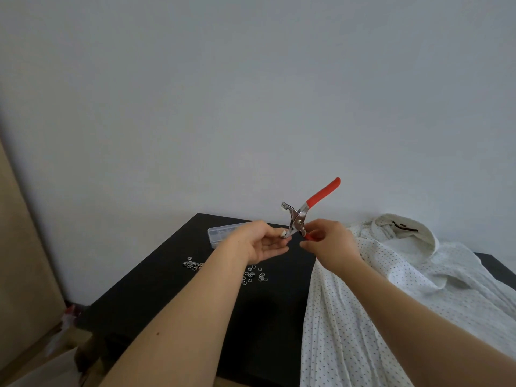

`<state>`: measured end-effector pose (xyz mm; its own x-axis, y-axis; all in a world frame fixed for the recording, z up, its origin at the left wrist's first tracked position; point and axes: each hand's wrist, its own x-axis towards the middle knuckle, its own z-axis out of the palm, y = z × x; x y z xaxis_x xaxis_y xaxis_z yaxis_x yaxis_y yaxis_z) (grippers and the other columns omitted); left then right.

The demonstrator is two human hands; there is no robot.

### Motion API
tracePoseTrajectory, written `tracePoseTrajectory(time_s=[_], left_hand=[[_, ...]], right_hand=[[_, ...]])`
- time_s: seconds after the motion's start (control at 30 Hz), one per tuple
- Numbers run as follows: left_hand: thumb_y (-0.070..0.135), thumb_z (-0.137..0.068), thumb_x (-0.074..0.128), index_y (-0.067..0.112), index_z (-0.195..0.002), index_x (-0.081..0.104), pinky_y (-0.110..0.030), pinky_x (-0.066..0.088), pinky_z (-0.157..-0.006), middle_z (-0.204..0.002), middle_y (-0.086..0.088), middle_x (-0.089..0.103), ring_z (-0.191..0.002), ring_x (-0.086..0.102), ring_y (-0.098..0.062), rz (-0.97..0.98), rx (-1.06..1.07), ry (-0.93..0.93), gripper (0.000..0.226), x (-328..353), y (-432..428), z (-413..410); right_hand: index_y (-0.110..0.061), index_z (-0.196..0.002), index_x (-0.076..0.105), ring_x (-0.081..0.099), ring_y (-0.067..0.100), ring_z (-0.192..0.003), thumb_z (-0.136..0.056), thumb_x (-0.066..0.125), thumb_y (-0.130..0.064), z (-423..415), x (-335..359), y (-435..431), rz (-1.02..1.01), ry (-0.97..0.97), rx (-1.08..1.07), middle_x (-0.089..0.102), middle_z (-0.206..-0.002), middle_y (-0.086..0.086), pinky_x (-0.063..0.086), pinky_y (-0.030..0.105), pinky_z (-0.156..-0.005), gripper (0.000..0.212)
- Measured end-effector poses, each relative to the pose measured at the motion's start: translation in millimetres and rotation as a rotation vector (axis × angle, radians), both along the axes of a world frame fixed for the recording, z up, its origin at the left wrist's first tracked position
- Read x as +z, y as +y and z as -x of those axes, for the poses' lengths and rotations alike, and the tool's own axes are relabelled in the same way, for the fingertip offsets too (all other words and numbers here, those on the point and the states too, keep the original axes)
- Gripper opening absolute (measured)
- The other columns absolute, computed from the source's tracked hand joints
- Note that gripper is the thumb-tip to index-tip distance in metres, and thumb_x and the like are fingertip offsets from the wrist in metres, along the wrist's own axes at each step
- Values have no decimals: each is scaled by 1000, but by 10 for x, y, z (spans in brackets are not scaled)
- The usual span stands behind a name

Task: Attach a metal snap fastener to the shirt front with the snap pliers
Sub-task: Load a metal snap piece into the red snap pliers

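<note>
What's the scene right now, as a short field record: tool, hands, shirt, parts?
tool: snap pliers, red handles, held above the table
right hand: grip on lower handle
left hand: fingertips at the lower jaw
shirt: white dotted, lying flat at right, not touched
snaps: loose on the table in two clusters
box: clear plastic, behind left hand

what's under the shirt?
The shirt lies on the black table, whose surface shows at its left and at the far right corner. Whatever else lies beneath the fabric is covered; loose snaps show only beside it.
</note>
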<state>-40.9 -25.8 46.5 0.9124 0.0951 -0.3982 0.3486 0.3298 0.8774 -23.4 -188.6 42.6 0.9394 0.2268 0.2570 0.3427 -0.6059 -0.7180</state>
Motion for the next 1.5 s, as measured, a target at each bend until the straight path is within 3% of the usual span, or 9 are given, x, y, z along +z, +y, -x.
tracePoseTrajectory(time_s=[0.1, 0.3, 0.43, 0.53, 0.7, 0.8, 1.03, 1.23, 1.5], left_hand=[[-1, -88, 58, -3, -87, 67, -33, 58, -69, -66, -11, 72, -55, 68, -14, 28, -27, -20, 9, 5, 1, 0], [5, -89, 60, 2, -88, 68, -35, 58, -75, -69, -9, 73, -59, 69, -14, 27, -79, -43, 9, 31, -7, -13], [16, -89, 63, 4, -92, 69, -35, 57, -76, -76, -9, 75, -62, 69, -14, 20, -132, -48, 14, 27, -37, -9], [29, -88, 64, 4, -90, 69, -35, 57, -79, -80, -8, 74, -69, 67, -15, -28, -109, -30, 26, 20, 18, 11], [23, -90, 62, 12, -78, 66, -27, 53, -68, -75, -1, 67, -62, 58, -9, -415, 189, -43, 16, -58, 234, 23], [14, -85, 61, 13, -69, 66, -31, 53, -66, -82, -9, 69, -65, 58, -17, -647, 361, -115, 16, -141, 474, 1], [23, -85, 64, 25, -81, 71, -32, 48, -82, -102, -1, 71, -99, 64, -24, -1149, 257, -55, 9, -329, 752, 144], [19, -83, 67, 28, -67, 66, -33, 51, -85, -98, 3, 73, -98, 65, -19, -1274, 175, 13, 18, -492, 844, 129], [22, -81, 69, 27, -75, 73, -32, 50, -85, -97, 4, 74, -98, 64, -15, -1245, 81, -23, 9, -541, 822, 32]], right_hand=[[-18, -105, 68, 64, 17, -87, -85, 66, -14, -15, -17, -4, 7, -72, -44, 68, -89, -2, 47, 28, -77, 20], [-18, -113, 67, 58, 16, -86, -93, 56, -16, -24, -24, -15, 50, -165, -62, 67, -102, 2, 48, 31, -80, 23], [-17, -96, 69, 59, 23, -78, -93, 54, -25, -23, 1, -21, 120, -200, -98, 61, -73, -2, 47, 41, -85, 17], [-20, -99, 73, 57, 19, -69, -94, 53, -31, -15, 25, -48, 137, -186, -125, 58, -61, -7, 47, 42, -90, 23], [-23, -99, 74, 63, 18, -72, -95, 51, -38, 9, 54, -54, 174, -174, -110, 69, -71, -3, 47, 42, -93, 27], [-24, -96, 74, 62, 19, -73, -95, 51, -37, 7, 64, -25, 179, -189, -103, 67, -68, -3, 46, 41, -94, 27], [-24, -96, 74, 55, 18, -72, -95, 50, -37, -7, 10, 117, 229, -222, -106, 64, -70, -4, 40, 36, -98, 27], [-24, -94, 74, 52, 19, -73, -95, 49, -37, -54, -37, 217, 274, -189, -118, 60, -68, -4, 37, 36, -97, 28], [-22, -89, 73, 55, 21, -71, -95, 51, -35, -150, -108, 237, 268, -127, -113, 55, -57, -5, 39, 38, -98, 27]])
